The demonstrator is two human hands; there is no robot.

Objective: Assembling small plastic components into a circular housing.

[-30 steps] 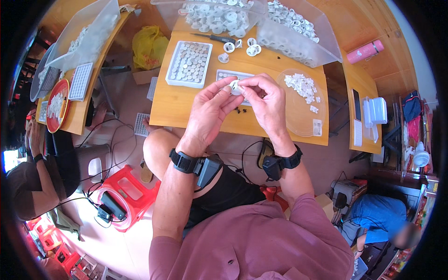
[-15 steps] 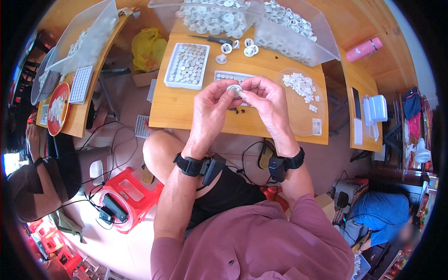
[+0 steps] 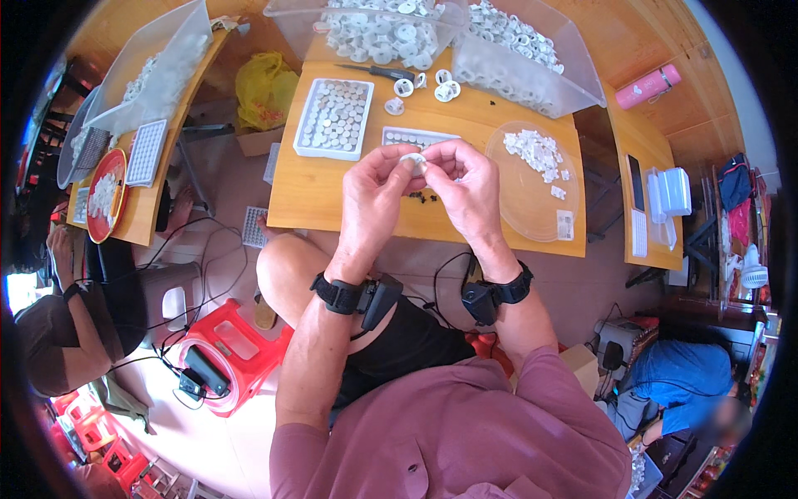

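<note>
Between the fingertips of both hands is a small round white plastic part (image 3: 413, 163), raised above the near part of the wooden table (image 3: 382, 218). My left hand (image 3: 374, 185) pinches it from the left, and my right hand (image 3: 459, 179) pinches it from the right. Fingers cover much of its rim. Just beyond the hands, a white tray of round discs (image 3: 420, 135) is partly hidden. Several tiny black pieces (image 3: 426, 198) lie on the wood under my hands. A larger white tray (image 3: 334, 116) full of silvery round discs stands to the left.
Clear bins of white parts (image 3: 532, 71) line the table's back. Loose white rings (image 3: 447, 88) and a dark screwdriver-like tool (image 3: 374, 70) lie before them. At right, a transparent round lid (image 3: 532, 218) bears small white pieces. Co-workers sit at left and lower right; a red stool (image 3: 229, 333) stands left.
My right hand and forearm have shifted slightly left. The round white part has turned a little between my fingers and shows a different side.
</note>
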